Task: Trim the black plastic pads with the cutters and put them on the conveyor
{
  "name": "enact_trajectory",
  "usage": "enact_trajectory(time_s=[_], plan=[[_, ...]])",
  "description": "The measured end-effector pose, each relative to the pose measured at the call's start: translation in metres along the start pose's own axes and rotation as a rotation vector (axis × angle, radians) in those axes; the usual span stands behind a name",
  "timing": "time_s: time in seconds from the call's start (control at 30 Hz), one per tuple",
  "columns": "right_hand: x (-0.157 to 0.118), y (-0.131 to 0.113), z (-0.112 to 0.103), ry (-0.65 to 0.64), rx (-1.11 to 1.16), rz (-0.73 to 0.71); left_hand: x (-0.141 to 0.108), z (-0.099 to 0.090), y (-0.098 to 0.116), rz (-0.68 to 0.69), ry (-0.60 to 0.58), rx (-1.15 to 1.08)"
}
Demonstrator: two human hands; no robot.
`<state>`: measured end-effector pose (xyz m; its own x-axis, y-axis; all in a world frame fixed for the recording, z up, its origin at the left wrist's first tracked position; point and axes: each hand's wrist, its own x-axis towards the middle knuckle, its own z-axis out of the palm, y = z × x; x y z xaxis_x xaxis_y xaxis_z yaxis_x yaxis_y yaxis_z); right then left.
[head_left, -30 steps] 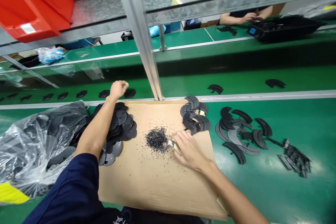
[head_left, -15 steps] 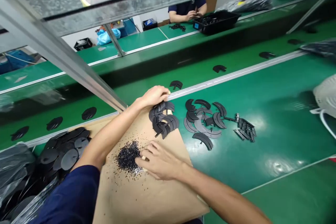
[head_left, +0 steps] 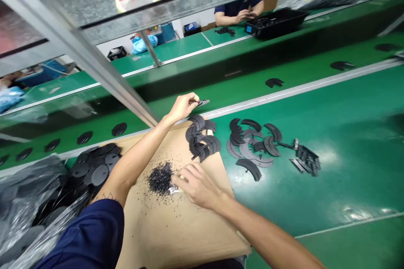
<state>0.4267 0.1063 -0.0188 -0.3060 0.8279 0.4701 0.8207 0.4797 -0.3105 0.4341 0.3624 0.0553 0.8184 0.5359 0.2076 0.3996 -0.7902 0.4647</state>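
My left hand (head_left: 184, 106) is closed on a thin black curved plate (head_left: 203, 103), held over the green belt just beyond the cardboard's far edge. Below it on the cardboard (head_left: 176, 235) lie several black crescent-shaped pieces (head_left: 203, 138), overlapping one another. My right hand (head_left: 197, 185) rests at the right side of a heap of tiny black parts (head_left: 160, 178), its fingers curled together. Whatever those fingertips may hold is hidden. Close under them lies a small silvery item (head_left: 173, 190), too small to name.
More black crescents (head_left: 252, 145) and narrow black parts (head_left: 305, 159) lie on the green table to the right. Black discs (head_left: 99, 166) and clear plastic bags (head_left: 31, 189) are at left. A metal post (head_left: 104, 63) rises beside my left arm. Across the belt, a person handles parts by a black bin (head_left: 274, 23).
My left hand has risen from the cardboard's edge and now holds a curved plate; the plate that lay on the belt beside it is gone from there. My right hand stays by the heap.
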Motion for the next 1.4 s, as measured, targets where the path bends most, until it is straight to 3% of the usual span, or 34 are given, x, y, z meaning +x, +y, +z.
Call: enact_trajectory(time_s=[0.1,0.2,0.27,0.37,0.43,0.47,0.53,0.57,0.6,0.73,0.83,0.9,1.0,1.13,1.2,1.3,1.4], plan=[[0.000,0.002,-0.002,0.267,0.118,0.128,-0.068,-0.037,-0.008,0.056,0.032,-0.161],[0.006,0.005,-0.006,0.434,0.189,0.303,-0.141,-0.057,-0.004,0.100,-0.064,-0.288],[0.014,0.006,-0.008,0.423,0.260,0.362,-0.183,-0.058,0.002,0.099,-0.130,-0.349],[0.024,0.002,-0.008,0.288,0.458,0.301,-0.227,-0.052,0.006,0.091,-0.185,-0.429],[0.029,-0.003,-0.006,0.223,0.561,0.291,-0.241,-0.056,-0.006,0.043,-0.222,-0.431],[0.032,-0.006,-0.006,0.213,0.590,0.314,-0.245,-0.062,-0.017,-0.044,-0.211,-0.367],[0.038,-0.012,-0.005,0.207,0.621,0.385,-0.245,-0.081,-0.048,-0.325,-0.107,-0.125],[0.042,-0.014,-0.005,0.202,0.632,0.422,-0.242,-0.093,-0.067,-0.541,0.005,0.061],[0.046,-0.016,-0.005,0.196,0.642,0.454,-0.239,-0.105,-0.086,-0.656,0.080,0.147],[0.062,-0.020,-0.004,0.186,0.702,0.521,-0.230,-0.137,-0.143,-0.852,0.221,0.257],[0.065,-0.020,0.000,0.190,0.766,0.565,-0.231,-0.143,-0.154,-0.867,0.276,0.253],[0.063,-0.018,0.004,0.203,0.805,0.620,-0.235,-0.140,-0.145,-0.808,0.303,0.222],[0.059,-0.016,0.011,0.218,0.888,0.731,-0.245,-0.122,-0.111,-0.647,0.322,0.108],[0.055,-0.016,0.017,0.217,1.057,0.887,-0.262,-0.076,-0.043,-0.119,0.430,-0.227],[0.053,-0.018,0.019,0.212,1.126,0.941,-0.270,-0.052,-0.015,0.038,0.438,-0.332],[0.050,-0.022,0.021,0.212,1.187,0.966,-0.278,-0.024,0.004,0.063,0.445,-0.383],[0.047,-0.024,0.021,0.204,1.167,0.964,-0.282,-0.011,0.003,-0.005,0.451,-0.395]])
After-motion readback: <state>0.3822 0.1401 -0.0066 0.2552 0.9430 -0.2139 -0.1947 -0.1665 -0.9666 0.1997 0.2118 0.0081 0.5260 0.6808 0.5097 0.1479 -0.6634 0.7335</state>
